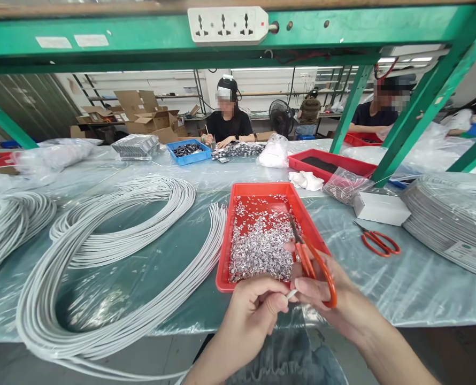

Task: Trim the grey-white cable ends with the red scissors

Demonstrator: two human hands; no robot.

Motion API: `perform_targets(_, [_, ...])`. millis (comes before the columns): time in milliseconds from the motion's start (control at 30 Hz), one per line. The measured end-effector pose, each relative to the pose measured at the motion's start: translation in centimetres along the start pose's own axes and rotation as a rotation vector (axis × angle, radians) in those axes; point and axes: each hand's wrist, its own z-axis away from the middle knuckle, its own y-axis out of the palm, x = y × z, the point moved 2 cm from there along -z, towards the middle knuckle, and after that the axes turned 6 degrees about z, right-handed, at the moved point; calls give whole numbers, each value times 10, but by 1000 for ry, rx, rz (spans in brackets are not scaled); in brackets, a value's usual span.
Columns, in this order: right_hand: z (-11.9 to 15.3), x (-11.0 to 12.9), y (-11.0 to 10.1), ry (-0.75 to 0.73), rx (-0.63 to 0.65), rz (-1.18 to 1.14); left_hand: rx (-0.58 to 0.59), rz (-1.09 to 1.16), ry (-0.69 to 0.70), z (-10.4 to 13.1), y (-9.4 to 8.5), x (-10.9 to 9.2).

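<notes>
Between the fingertips of my left hand (pixel 258 305) is pinched a short end of white cable (pixel 291 294). My right hand (pixel 326 286) keeps orange-handled scissors (pixel 307 259) in its palm, blades pointing away over the tray, while its thumb and a finger meet at the same cable end. Just beyond both hands, a red tray (pixel 225 256) holds a heap of small shiny metal pieces (pixel 258 246). To the left, a large bundle of white cable (pixel 113 331) lies in a loop, its cut ends beside the tray.
A second pair of scissors (pixel 380 243) lies at right near a white box (pixel 382 207) and a big cable coil (pixel 454 219). Green frame posts (pixel 418 107) rise at right. Across the table a person (pixel 230 120) works beside a blue tray (pixel 190 156).
</notes>
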Motion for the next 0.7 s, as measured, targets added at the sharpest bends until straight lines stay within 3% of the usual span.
perform_targets(100, [-2,-7,0,110,148,-136,120,162,-75,1,0,2])
perform_targets(167, [-2,-10,1,128,198,-201,127,165,-74,3,0,4])
perform_targets(300, [-1,-13,3,97,146,-298,5,48,-37,4,0,3])
perform_targets(467, [4,-14,5,34,60,-388,-235,-183,217,0,-1,-6])
perform_targets(600, [8,-19,10,79,116,-408,-207,-143,216,-3,-1,-6])
perform_targets(700, [11,-18,4,59,145,-260,-176,-236,276,-1,-4,-7])
